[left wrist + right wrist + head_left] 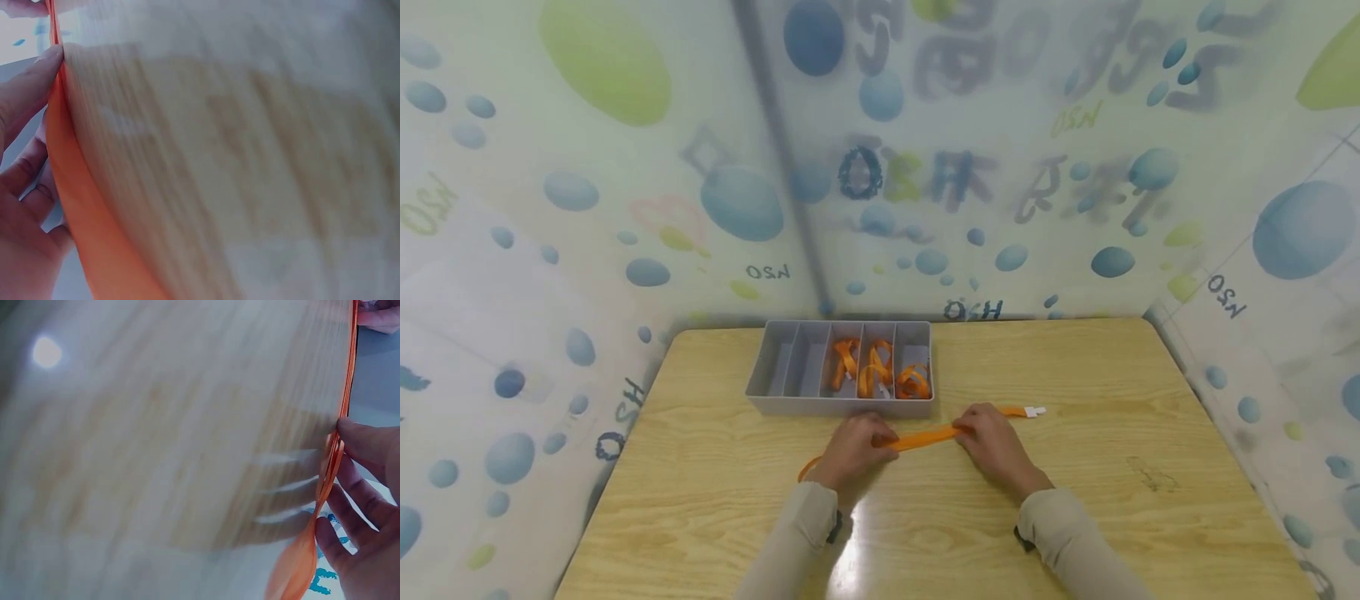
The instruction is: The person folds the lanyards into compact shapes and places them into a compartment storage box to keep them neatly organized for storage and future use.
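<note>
An orange lanyard [925, 438] is stretched between both hands over the wooden table, in front of the grey box. My left hand [853, 450] pinches it between thumb and fingers; a loop of the strap [87, 212] hangs out past this hand. With thumb and fingertips, my right hand [996, 446] grips the other part, and the layers of strap [334, 462] lie together there. Beyond the right hand, the end with a white plastic clip [1034, 412] sticks out to the right.
The grey divided box [842, 407] stands behind the hands, near the table's back edge. Its three right compartments hold coiled orange lanyards [877, 367]; the two left ones show bare bottoms. Patterned walls [880, 275] enclose the wooden table [1150, 400] at the back and sides.
</note>
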Available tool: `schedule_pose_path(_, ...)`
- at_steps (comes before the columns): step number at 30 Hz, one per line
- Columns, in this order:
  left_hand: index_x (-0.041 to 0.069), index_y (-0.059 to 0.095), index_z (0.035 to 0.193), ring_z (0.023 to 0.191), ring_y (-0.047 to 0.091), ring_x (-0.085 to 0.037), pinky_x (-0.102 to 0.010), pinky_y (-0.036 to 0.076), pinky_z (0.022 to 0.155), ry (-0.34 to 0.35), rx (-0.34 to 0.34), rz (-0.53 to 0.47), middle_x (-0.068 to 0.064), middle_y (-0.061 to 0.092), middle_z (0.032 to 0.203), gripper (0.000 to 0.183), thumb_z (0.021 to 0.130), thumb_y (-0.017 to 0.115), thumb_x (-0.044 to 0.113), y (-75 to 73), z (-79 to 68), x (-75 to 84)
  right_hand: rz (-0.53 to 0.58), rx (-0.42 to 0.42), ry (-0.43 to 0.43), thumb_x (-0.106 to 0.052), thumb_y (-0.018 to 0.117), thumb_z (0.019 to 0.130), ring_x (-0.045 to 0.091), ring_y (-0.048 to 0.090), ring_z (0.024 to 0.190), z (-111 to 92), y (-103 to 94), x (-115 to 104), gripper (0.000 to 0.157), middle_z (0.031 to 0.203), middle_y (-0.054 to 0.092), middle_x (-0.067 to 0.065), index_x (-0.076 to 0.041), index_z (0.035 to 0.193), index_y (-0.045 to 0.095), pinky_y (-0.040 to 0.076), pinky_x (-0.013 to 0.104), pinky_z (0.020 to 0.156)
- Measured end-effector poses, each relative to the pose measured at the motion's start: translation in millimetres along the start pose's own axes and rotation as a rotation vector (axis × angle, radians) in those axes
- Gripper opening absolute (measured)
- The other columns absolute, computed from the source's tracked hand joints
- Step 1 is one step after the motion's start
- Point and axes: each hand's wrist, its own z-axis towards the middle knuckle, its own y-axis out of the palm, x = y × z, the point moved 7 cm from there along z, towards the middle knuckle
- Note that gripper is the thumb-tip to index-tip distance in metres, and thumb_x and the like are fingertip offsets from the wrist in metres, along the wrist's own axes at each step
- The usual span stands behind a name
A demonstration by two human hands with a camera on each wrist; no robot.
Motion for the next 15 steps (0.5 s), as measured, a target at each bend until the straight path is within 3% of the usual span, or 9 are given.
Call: schedule_pose_path(15,0.013,0.079,0.089,0.080,0.063,-0.011,-0.029,0.052,0.075,0.022,0.041,-0.035,0.003,0.071,0.087,0.005,0.085,0.077,0.013,-3.2,-1.4,6.1,-0.006,0.047,-0.040,-0.008,0.078,0.085,0.019,0.058,0.090,-1.7,-0.5,-1.2,0.004,0.091,0.066,-0.001,-0.009,0.089,0.078,0.050,0.039,0.079)
